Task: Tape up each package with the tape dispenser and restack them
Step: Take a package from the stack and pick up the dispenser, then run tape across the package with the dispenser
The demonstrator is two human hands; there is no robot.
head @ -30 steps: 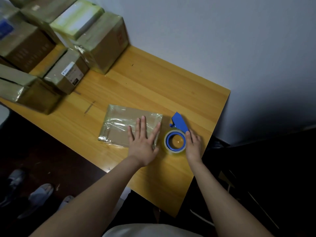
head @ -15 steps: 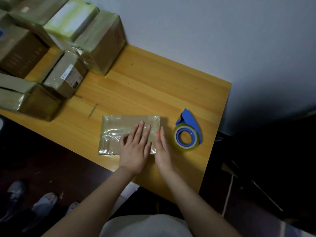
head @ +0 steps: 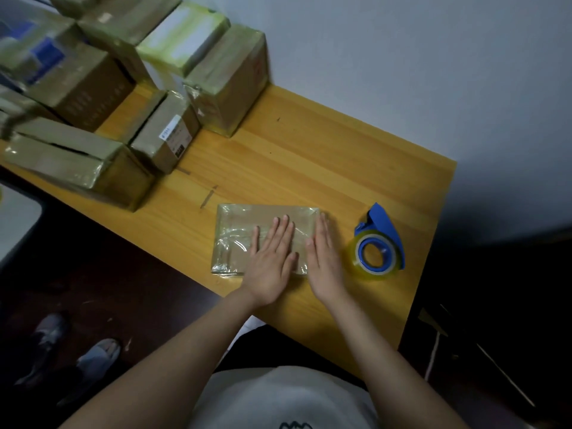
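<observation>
Brown cardboard under shiny clear tape, the flat rectangular package lies near the yellow wooden table's front edge, left hand and right hand pressing flat on it, fingers straight, the blue plastic tape dispenser just beside them

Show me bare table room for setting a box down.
Widest bare table lies between the flat package, the tall box and the wall. A small patch sits nearer than the tape dispenser. Stacked boxes crowd the left end.

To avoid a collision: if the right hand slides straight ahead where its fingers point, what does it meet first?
The right hand seems to meet only bare table, then the wall.
</observation>
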